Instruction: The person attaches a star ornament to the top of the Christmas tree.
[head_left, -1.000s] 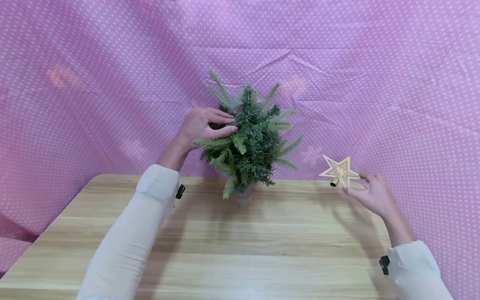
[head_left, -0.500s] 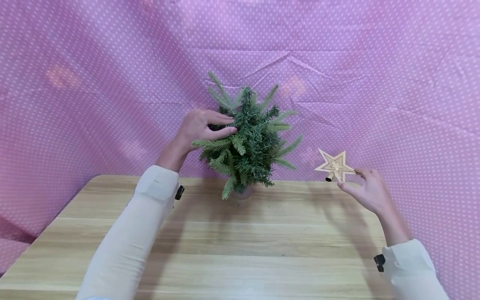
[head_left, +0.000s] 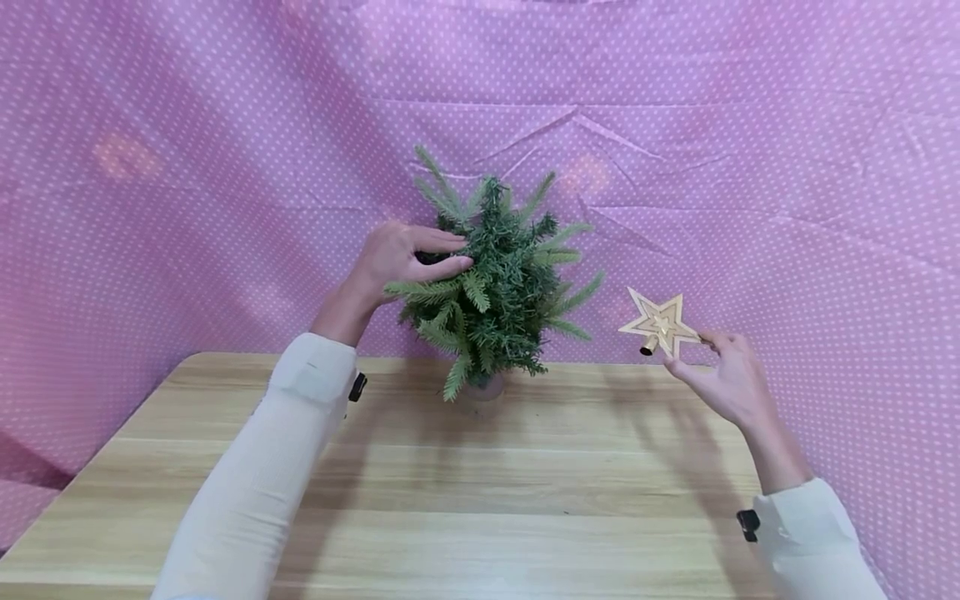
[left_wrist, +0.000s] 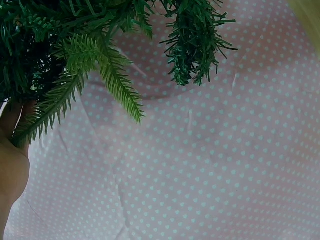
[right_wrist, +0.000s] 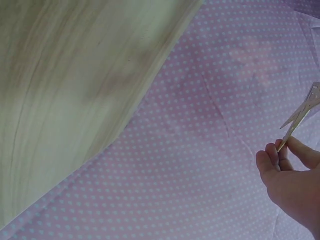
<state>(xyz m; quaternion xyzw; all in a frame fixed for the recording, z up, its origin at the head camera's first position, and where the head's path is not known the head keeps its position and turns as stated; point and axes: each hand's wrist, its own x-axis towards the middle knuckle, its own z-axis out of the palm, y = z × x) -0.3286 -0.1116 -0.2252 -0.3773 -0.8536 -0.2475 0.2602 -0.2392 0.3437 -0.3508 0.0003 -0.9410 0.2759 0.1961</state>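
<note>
A small artificial Christmas tree [head_left: 510,283] stands upright near the table's back edge in the head view. My left hand [head_left: 401,258] holds it from the left, thumb and fingers reaching into the upper branches; the fingertips are partly hidden by needles. In the left wrist view, green branches [left_wrist: 120,85] fill the top and part of the left hand [left_wrist: 12,165] shows at the edge. To the right of the tree, my right hand [head_left: 727,379] pinches a gold star tree topper [head_left: 662,323] by one point. Its short tube socket faces down. The right wrist view shows the star [right_wrist: 300,115] edge-on.
The wooden table [head_left: 525,475] extends below both hands. A pink dotted cloth [head_left: 750,167] hangs behind and around the table. The tree's round base [head_left: 486,388] rests near the back edge.
My right hand has moved left and slightly up with the star, closer to the tree. The left hand keeps its place on the tree.
</note>
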